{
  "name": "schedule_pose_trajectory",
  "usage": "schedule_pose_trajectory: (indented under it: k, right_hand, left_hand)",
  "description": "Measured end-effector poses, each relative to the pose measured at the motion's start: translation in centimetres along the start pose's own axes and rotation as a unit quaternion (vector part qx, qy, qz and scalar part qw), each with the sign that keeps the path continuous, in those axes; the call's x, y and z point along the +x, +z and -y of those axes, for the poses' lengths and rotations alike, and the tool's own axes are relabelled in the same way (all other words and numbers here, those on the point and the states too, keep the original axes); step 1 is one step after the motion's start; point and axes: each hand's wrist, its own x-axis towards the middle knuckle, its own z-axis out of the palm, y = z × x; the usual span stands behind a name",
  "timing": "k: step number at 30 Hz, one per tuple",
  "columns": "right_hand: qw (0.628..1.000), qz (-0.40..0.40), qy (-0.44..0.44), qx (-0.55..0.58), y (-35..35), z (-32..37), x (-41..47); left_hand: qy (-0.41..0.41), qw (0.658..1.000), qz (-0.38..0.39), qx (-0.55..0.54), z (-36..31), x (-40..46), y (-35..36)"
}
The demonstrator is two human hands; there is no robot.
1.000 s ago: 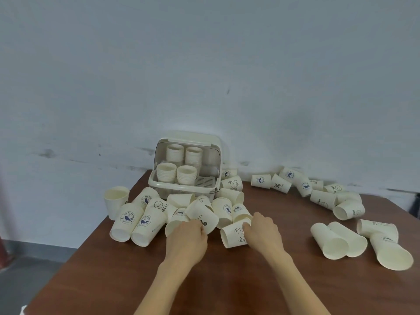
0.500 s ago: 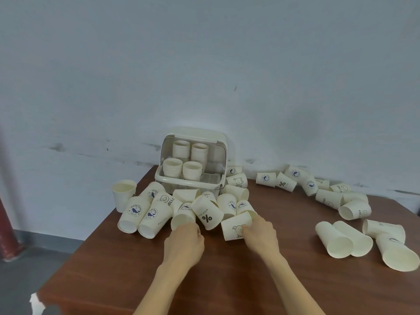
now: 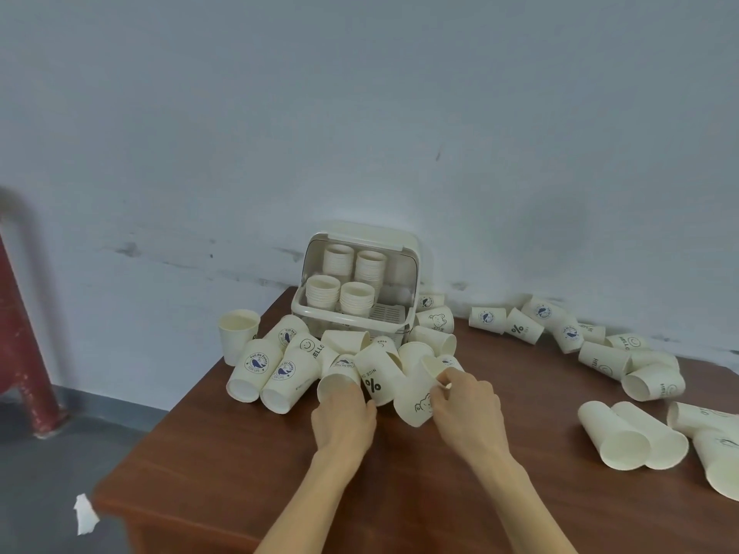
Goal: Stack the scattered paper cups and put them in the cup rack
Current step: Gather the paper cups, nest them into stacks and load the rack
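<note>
A cream cup rack [image 3: 320, 309] with its lid raised stands at the back of the brown table [image 3: 440, 493] and holds several stacks of paper cups [image 3: 357, 299]. Loose cream cups lie in a heap in front of it. My left hand [image 3: 344, 413] grips the rim of a cup lying on its side [image 3: 338, 383]. My right hand [image 3: 466, 405] holds a cup with a bear drawing [image 3: 416, 397], lifted and tilted, fingers pinching its rim. A cup marked with a percent sign [image 3: 378, 379] lies between the two.
More cups are scattered along the wall at the right [image 3: 560, 329] and three large ones lie near the right edge [image 3: 636, 437]. One cup stands upright at the table's left corner [image 3: 238, 333]. A red post [image 3: 24, 333] rises left of the table.
My right hand has lifted and tilted the bear cup, its open end now up. My left hand moved forward onto the rim of the cup in front of it. The view shifted left.
</note>
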Motion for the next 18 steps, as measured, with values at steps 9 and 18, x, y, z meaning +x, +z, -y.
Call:
schedule_pose_trajectory:
  k: [9,18]
  right_hand:
    - [1.0,-0.011,-0.024,0.012,-0.4,1.1,-0.5]
    - [0.998,-0.02,-0.055,0.008,-0.4,1.9,-0.5]
  left_hand:
    - [-0.008,0.998,-0.054,0.006,0.1,0.4,0.3]
    - [0.024,0.992,-0.124,0.029,0.7,0.5,-1.9]
